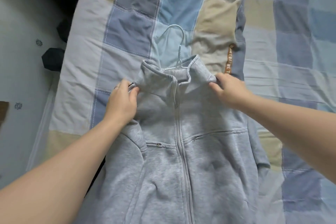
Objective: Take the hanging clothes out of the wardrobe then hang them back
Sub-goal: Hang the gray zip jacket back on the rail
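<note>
Grey jacket (pixel 163 160) of thick knit cloth, matt and softly fuzzy. Thin wire hanger (pixel 179 54), pale-coated, smooth with a faint sheen. Patchwork bedcover (pixel 127 23) of woven cloth, matt and creased, stitched in rows. Beyond the bed's left edge, pale floor (pixel 21 69) — smooth, hard-looking.

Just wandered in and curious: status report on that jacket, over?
Left hand and right hand each gripping a shoulder of the grey zip-up jacket. Jacket flat on the patchwork quilt, wire hanger in its collar. Nothing blocking it.
</note>
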Available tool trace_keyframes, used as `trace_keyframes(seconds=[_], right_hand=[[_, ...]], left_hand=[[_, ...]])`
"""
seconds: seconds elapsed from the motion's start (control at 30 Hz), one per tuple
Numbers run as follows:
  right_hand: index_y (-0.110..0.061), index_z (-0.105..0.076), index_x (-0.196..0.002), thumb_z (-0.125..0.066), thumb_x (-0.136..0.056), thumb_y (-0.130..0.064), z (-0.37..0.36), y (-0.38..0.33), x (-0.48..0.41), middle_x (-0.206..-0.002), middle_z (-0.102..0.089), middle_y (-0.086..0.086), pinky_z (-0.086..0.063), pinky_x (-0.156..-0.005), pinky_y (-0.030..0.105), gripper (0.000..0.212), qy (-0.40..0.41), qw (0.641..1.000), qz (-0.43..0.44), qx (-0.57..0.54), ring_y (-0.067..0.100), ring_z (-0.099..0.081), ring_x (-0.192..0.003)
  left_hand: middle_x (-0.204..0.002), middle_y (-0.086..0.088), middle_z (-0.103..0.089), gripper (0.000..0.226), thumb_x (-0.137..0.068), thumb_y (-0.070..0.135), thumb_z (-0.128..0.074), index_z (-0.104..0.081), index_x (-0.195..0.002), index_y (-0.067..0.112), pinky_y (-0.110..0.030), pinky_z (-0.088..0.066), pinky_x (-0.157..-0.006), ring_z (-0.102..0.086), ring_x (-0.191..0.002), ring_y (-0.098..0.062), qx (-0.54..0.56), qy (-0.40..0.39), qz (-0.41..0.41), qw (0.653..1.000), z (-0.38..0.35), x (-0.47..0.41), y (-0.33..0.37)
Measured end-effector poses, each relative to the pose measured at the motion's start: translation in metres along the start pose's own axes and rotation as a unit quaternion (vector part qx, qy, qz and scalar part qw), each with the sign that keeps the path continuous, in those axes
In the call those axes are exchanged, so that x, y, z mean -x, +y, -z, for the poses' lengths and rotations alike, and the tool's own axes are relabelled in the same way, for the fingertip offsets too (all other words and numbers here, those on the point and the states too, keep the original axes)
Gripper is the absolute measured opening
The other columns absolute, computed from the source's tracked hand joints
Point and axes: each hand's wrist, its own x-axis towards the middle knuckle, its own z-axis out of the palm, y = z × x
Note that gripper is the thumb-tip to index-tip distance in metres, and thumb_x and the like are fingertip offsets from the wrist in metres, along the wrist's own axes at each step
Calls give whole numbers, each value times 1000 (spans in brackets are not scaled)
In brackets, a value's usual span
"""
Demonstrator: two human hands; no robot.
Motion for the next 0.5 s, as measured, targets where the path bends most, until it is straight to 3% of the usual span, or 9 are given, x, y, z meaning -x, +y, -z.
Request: trace_keyframes(seconds=[0.03, 0.1, 0.3, 0.5], right_hand=[[-24, -44, -84, -46, -99, -41, 8, 1, 9, -97, -60, 9, -41, -80, 43, 22, -8, 999, 14, -27, 34, -57, -100], [-22, -39, -70, -47, -100, -38, 23, 5, 28, -77, -55, 3, -38, -68, 39, 35, -37, 997, 30, -60, 32, -56, -85], [-10, -57, -81, -51, -101, -30, 81, 6, 105, -70, -57, 5, -23, -60, 34, 29, -58, 991, 94, -73, 23, -50, -69], [-25, -48, -67, -54, -99, -26, 139, 1, 196, -59, -46, -8, -28, -59, 36, 33, -46, 986, 121, -102, 24, -49, -67]], left_hand=[[-99, -18, -63, 14, -100, 19, -52, -53, -94, 7, -42, -35, -78, -55, -99, -37, 8, -9, 3, 1000, 8, 11, 2], [-96, -11, -62, 14, -101, 20, -52, -50, -88, 13, -37, -34, -75, -56, -98, -33, 24, -25, 12, 999, 21, 32, 7], [-83, -5, -62, 23, -100, 27, -53, -55, -86, 9, -41, -39, -72, -56, -85, -28, 43, -33, 77, 996, 66, 117, 49], [-78, -6, -64, 23, -96, 31, -61, -60, -82, 13, -39, -43, -73, -58, -81, -27, 103, 11, 142, 984, 116, 221, 104]])
